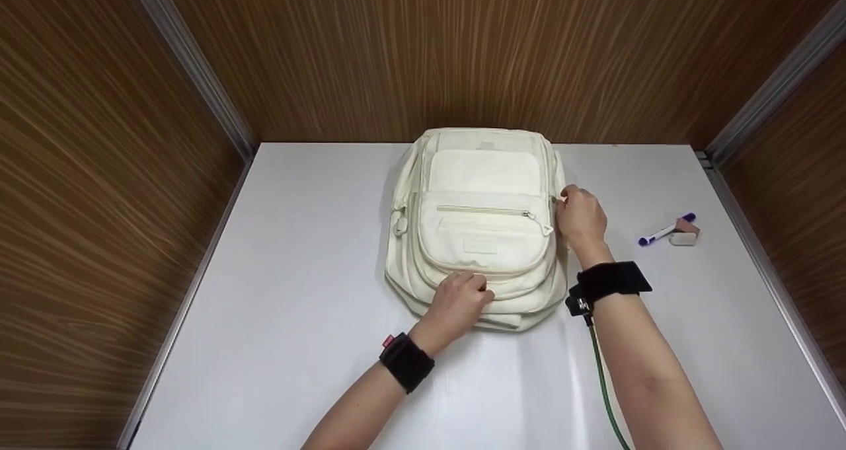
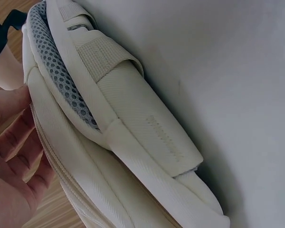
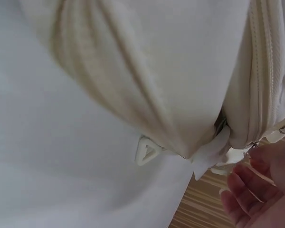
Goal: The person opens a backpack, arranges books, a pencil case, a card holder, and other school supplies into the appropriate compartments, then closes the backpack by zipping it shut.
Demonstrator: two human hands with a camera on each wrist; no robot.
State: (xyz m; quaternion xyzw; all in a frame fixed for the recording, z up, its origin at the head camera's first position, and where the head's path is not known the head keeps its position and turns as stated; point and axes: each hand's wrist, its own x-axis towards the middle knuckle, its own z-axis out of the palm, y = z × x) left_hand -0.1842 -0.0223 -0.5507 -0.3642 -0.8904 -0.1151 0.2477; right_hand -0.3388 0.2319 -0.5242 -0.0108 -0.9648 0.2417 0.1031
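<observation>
A cream backpack [image 1: 489, 172] lies on the white table with its front pockets facing up. My left hand [image 1: 461, 298] grips the zippered edge at its near end. In the left wrist view, the thumb of that left hand [image 2: 12, 156] lies against the cream fabric, close to the grey mesh padding [image 2: 57, 61] of a strap. At the bag's right side, my right hand [image 1: 583, 217] pinches a small zipper pull [image 3: 254, 145]. A white triangular pull [image 3: 147, 151] hangs apart from that hand in the right wrist view.
On the table to the right lie a white and blue marker [image 1: 661, 233], a pink piece [image 1: 687, 226] and a small white block [image 1: 683, 239]. Wood-grain panels [image 1: 423, 53] enclose the back and sides. A green cable [image 1: 605, 384] runs from the right wristband.
</observation>
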